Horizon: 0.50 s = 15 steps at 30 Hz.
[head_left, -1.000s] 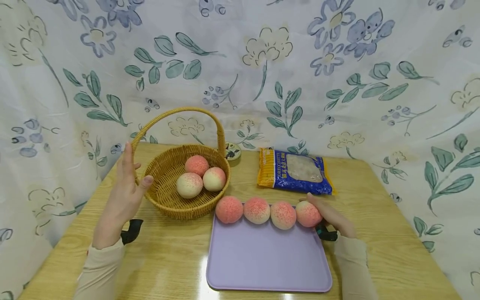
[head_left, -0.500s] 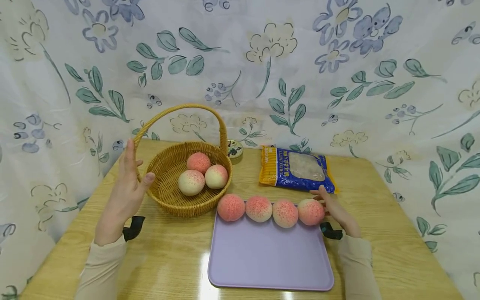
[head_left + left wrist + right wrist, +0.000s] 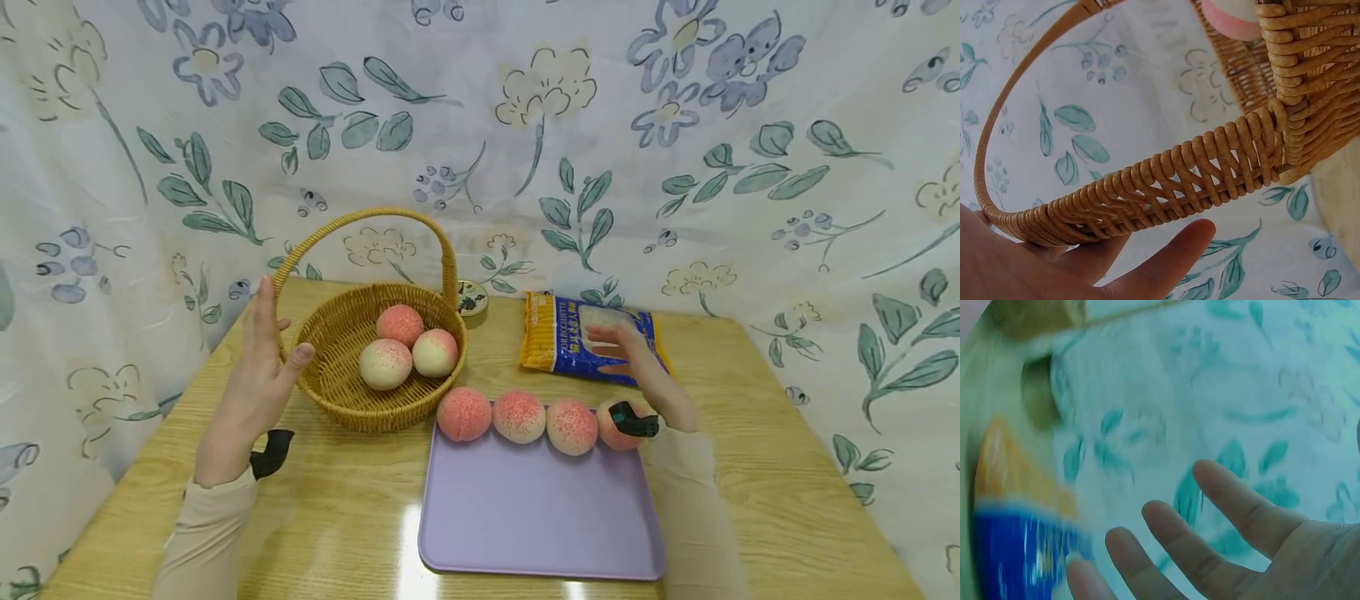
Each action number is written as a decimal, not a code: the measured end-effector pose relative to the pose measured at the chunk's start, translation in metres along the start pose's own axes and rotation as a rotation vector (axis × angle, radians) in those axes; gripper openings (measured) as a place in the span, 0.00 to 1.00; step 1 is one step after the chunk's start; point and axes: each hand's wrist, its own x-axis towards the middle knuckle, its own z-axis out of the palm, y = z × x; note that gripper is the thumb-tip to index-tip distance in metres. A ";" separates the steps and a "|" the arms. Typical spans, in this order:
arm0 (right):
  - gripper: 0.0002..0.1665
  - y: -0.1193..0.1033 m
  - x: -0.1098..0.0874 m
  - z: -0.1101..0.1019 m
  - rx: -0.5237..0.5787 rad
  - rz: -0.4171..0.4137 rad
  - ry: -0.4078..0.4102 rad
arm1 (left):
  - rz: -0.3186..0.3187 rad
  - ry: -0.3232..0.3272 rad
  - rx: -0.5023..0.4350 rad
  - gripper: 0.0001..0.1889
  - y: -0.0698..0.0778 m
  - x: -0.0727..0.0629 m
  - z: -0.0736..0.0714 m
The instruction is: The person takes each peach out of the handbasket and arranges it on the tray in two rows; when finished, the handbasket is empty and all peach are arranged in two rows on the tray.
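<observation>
My left hand [image 3: 251,387] is at the left side of a wicker basket [image 3: 322,392], by the foot of its tall handle [image 3: 1172,181]. Its fingers are extended behind the handle in the left wrist view; contact is hard to tell. Three pink-and-cream peaches [image 3: 386,364] lie in the basket's right half. A row of several similar peaches [image 3: 519,417] lines the far edge of a lilac tray [image 3: 540,517]. My right hand [image 3: 645,371] is raised over the pasta bag [image 3: 540,333], fingers spread and holding nothing. Its wrist strap partly hides the rightmost peach [image 3: 611,425].
A small round tin [image 3: 472,302] stands behind the basket's right side. The blue and yellow pasta bag lies behind the tray. Floral cloth [image 3: 480,167] hangs along the back of the wooden table [image 3: 337,517].
My right hand has let go of the rightmost peach, moved off to its right, then lifted up and left over the pasta bag. The left hand stays by the basket handle.
</observation>
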 end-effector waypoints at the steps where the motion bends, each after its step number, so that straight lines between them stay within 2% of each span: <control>1: 0.43 -0.028 -0.004 0.009 0.031 -0.012 -0.015 | -0.003 -0.003 -0.001 0.41 0.000 0.000 0.000; 2: 0.44 -0.045 -0.003 0.016 0.046 -0.024 -0.035 | -0.006 -0.005 -0.002 0.41 0.000 0.000 0.000; 3: 0.44 -0.053 0.003 0.022 0.079 -0.026 -0.070 | -0.008 -0.008 -0.002 0.41 0.000 0.000 0.000; 9: 0.53 -0.051 0.052 0.064 0.293 -0.123 -0.299 | -0.028 -0.014 -0.005 0.42 0.001 -0.001 -0.001; 12: 0.55 -0.062 0.069 0.092 0.327 -0.130 -0.395 | -0.036 -0.015 -0.012 0.42 0.001 0.000 -0.002; 15: 0.57 -0.077 0.082 0.118 0.323 -0.120 -0.447 | -0.039 -0.016 -0.017 0.42 0.002 0.000 -0.002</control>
